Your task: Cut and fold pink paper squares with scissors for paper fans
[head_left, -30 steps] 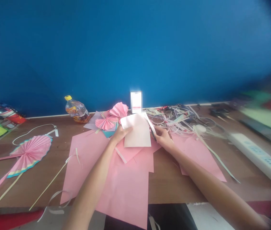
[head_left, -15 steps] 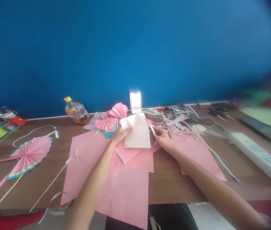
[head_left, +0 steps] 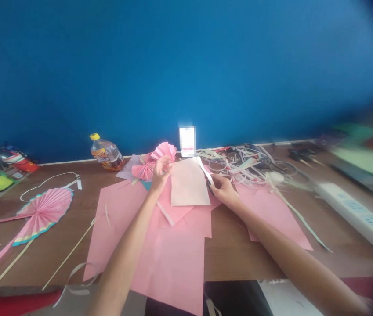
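Note:
A cream sheet of paper (head_left: pixel 190 183) lies over pink paper in the middle of the table. Along its right edge a thin white strip (head_left: pixel 204 170) stands partly away from the sheet. My right hand (head_left: pixel 223 189) is closed around dark-handled scissors (head_left: pixel 210 183) at that edge; their blades are mostly hidden by the strip. Just left of the sheet, my left hand (head_left: pixel 161 174) is raised with its fingers loosely bent and apart, holding nothing that I can see. Behind it are pink folded paper fans (head_left: pixel 144 168).
Large pink sheets (head_left: pixel 173 263) spread to the front edge. A drink bottle (head_left: pixel 107 153) leans back left, a pleated fan (head_left: pixel 46 210) lies left. Tangled paper strips (head_left: pixel 242 162) and a power strip (head_left: pixel 354 215) are right. A blurred bright screen (head_left: pixel 187 141) stands against the wall.
My left hand has let go of the cream sheet and lifted up and left. The sheet now lies flatter, and the strip at its right edge stands further out beside the scissors.

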Demonstrator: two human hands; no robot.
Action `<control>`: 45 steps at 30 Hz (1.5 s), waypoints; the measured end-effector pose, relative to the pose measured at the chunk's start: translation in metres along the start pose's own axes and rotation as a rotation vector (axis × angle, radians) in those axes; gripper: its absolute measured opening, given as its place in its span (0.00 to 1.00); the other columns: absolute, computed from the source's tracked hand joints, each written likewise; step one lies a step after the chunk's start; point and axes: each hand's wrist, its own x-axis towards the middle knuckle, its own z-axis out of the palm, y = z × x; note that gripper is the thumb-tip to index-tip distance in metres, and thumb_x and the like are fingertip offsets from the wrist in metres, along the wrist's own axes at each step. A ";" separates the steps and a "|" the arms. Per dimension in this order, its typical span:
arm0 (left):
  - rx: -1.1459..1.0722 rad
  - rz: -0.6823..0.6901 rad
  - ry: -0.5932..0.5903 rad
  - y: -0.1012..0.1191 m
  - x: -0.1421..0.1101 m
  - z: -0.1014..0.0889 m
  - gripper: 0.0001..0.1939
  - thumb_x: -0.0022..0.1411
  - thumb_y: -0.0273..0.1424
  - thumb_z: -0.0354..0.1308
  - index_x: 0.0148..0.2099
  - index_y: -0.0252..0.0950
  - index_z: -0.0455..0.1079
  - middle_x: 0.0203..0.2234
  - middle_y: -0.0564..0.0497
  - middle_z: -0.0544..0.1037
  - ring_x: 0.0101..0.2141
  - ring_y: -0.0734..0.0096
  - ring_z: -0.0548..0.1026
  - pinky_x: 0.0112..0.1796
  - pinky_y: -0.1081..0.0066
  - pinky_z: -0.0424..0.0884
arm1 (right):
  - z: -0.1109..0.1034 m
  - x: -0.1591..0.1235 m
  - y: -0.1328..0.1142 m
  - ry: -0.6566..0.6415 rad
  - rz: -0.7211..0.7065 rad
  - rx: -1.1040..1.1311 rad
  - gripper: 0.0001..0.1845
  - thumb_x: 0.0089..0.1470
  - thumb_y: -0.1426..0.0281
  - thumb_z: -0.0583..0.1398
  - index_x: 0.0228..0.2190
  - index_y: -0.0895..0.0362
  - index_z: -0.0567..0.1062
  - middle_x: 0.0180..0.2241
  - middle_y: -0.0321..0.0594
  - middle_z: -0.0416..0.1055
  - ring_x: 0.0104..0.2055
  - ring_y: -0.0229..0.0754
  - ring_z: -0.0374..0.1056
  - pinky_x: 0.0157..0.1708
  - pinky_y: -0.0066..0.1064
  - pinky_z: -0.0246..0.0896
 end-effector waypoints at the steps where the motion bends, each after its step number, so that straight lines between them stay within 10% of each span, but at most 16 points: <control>1: 0.093 0.059 -0.010 0.009 0.005 -0.001 0.24 0.58 0.40 0.59 0.56 0.40 0.65 0.54 0.44 0.71 0.55 0.61 0.68 0.56 0.61 0.61 | 0.000 0.000 0.000 0.006 -0.008 -0.038 0.19 0.47 0.67 0.59 0.41 0.61 0.76 0.29 0.39 0.74 0.31 0.42 0.68 0.27 0.28 0.61; 10: 0.259 -0.036 -0.647 0.031 0.054 0.034 0.28 0.46 0.41 0.68 0.49 0.35 0.72 0.48 0.43 0.74 0.52 0.52 0.69 0.53 0.59 0.62 | -0.001 -0.002 -0.004 0.016 -0.054 -0.128 0.18 0.45 0.69 0.59 0.39 0.59 0.78 0.25 0.36 0.72 0.26 0.39 0.63 0.25 0.28 0.58; 21: 0.280 -0.087 -0.773 0.030 0.072 0.023 0.18 0.50 0.44 0.63 0.29 0.32 0.70 0.24 0.53 0.70 0.27 0.72 0.68 0.31 0.72 0.63 | -0.003 -0.001 -0.012 -0.178 0.021 0.146 0.19 0.51 0.59 0.62 0.41 0.57 0.77 0.37 0.40 0.74 0.36 0.43 0.68 0.33 0.29 0.63; 45: 0.226 -0.143 -0.758 0.042 0.054 0.032 0.15 0.53 0.41 0.59 0.32 0.33 0.71 0.27 0.50 0.75 0.28 0.70 0.72 0.29 0.73 0.65 | -0.002 -0.004 -0.019 -0.171 0.084 0.278 0.26 0.46 0.53 0.65 0.41 0.60 0.76 0.35 0.44 0.76 0.35 0.46 0.71 0.29 0.30 0.63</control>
